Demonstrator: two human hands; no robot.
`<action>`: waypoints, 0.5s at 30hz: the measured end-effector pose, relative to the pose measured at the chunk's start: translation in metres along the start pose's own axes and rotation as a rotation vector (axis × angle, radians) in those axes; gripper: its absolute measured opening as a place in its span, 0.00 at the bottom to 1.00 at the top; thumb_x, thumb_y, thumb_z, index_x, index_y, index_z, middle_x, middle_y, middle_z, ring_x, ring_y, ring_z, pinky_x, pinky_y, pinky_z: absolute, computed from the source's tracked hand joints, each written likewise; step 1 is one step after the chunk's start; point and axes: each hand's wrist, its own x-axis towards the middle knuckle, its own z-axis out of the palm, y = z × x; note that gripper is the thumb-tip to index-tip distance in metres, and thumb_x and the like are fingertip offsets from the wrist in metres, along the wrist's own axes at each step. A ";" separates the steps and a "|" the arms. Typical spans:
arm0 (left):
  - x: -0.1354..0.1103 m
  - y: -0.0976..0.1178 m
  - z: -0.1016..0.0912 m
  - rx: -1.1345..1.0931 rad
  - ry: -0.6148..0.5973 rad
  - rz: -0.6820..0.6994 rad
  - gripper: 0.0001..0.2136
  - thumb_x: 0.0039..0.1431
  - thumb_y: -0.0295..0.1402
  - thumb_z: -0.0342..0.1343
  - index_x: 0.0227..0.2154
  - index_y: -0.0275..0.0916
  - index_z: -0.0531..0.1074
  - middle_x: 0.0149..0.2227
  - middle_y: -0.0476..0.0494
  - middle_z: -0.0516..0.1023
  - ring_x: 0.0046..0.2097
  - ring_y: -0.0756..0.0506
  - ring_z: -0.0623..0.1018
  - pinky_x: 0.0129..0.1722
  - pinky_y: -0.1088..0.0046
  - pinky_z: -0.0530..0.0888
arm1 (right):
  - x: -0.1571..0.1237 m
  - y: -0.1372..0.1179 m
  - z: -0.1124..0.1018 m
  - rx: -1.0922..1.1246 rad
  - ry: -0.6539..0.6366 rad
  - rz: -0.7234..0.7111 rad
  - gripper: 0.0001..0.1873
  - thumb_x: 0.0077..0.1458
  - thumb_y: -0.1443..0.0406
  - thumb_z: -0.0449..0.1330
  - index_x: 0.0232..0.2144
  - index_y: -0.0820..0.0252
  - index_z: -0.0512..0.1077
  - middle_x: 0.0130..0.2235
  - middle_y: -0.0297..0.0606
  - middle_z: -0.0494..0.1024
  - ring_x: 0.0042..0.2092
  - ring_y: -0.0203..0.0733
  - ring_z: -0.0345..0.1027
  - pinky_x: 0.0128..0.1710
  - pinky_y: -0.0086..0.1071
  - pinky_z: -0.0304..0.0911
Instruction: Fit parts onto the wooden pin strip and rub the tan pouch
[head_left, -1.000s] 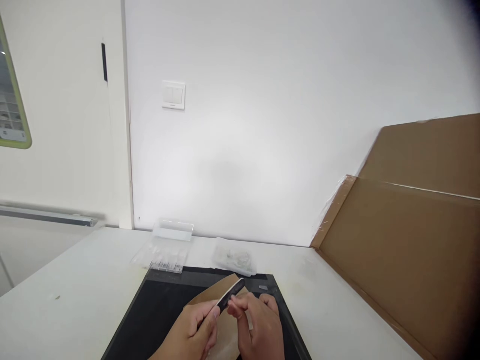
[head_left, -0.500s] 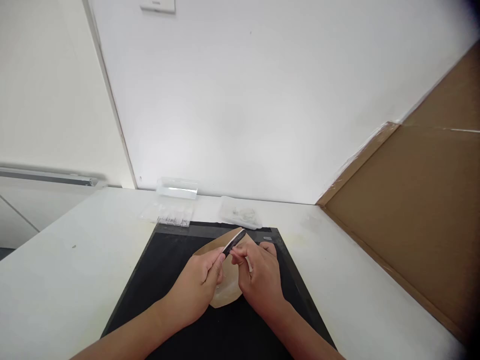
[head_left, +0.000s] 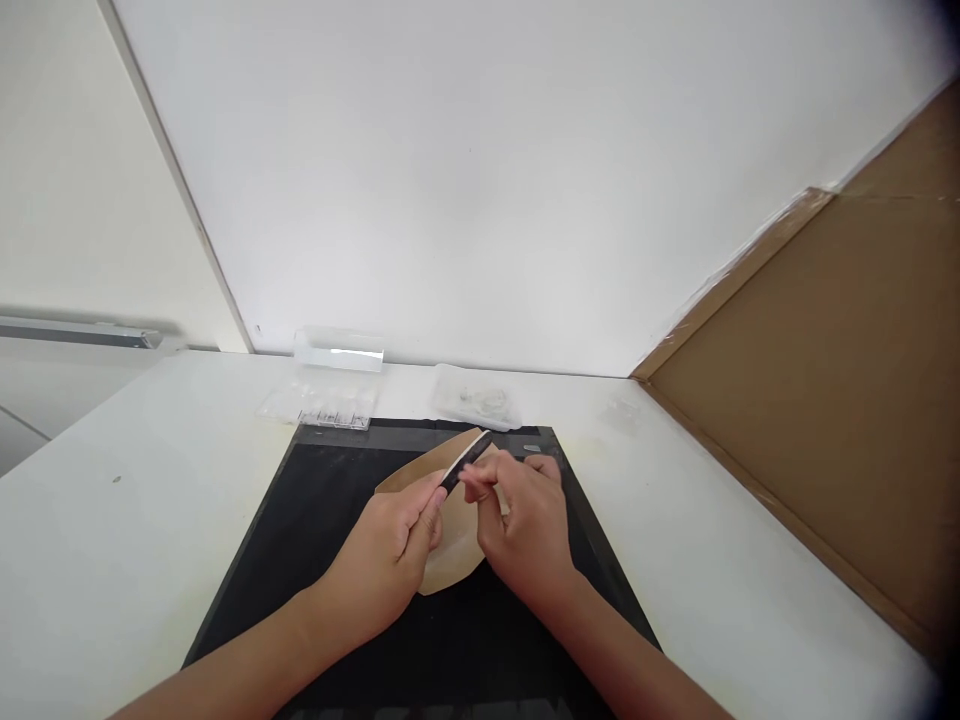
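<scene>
My left hand (head_left: 397,535) is closed round the lower end of a nail file (head_left: 468,462), a slim dark strip with a pale edge. The file slants up to the right. Right beside it, my right hand (head_left: 525,510) is in a pinch, fingertips against the file's dark face. Whatever lies between those fingertips is too small and covered to make out. Beneath both hands a round-edged sheet of brown paper (head_left: 456,565) rests on a black mat (head_left: 322,520); the hands cover part of it.
Behind the mat's left corner stands an open clear plastic case (head_left: 337,400). A clear plastic bag (head_left: 476,398) with small pale contents lies to its right. The white table (head_left: 187,450) meets a white wall at the back. A cardboard panel (head_left: 810,400) leans along the right side.
The view has tipped slightly, so the table things sit a little higher. My right fingertips stay at the file with only a slight shift; my left hand keeps its hold.
</scene>
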 end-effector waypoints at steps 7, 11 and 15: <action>0.000 0.000 0.000 0.064 0.020 0.046 0.18 0.76 0.38 0.41 0.29 0.40 0.63 0.24 0.54 0.64 0.26 0.52 0.65 0.29 0.74 0.61 | 0.000 -0.002 0.000 0.008 0.006 0.079 0.11 0.69 0.67 0.56 0.31 0.55 0.67 0.27 0.26 0.78 0.28 0.34 0.71 0.42 0.38 0.53; 0.001 -0.002 0.000 0.077 0.019 0.052 0.18 0.77 0.37 0.41 0.29 0.40 0.64 0.24 0.55 0.64 0.26 0.52 0.65 0.29 0.74 0.61 | 0.002 -0.002 0.001 0.061 -0.050 0.090 0.12 0.70 0.65 0.56 0.31 0.55 0.67 0.27 0.26 0.78 0.28 0.34 0.71 0.42 0.38 0.55; 0.000 -0.003 0.000 0.089 0.013 0.054 0.16 0.77 0.37 0.41 0.33 0.40 0.67 0.24 0.55 0.65 0.26 0.52 0.66 0.29 0.74 0.62 | 0.003 -0.003 0.001 0.070 -0.009 0.121 0.11 0.69 0.66 0.57 0.31 0.55 0.67 0.28 0.26 0.78 0.28 0.34 0.71 0.42 0.38 0.54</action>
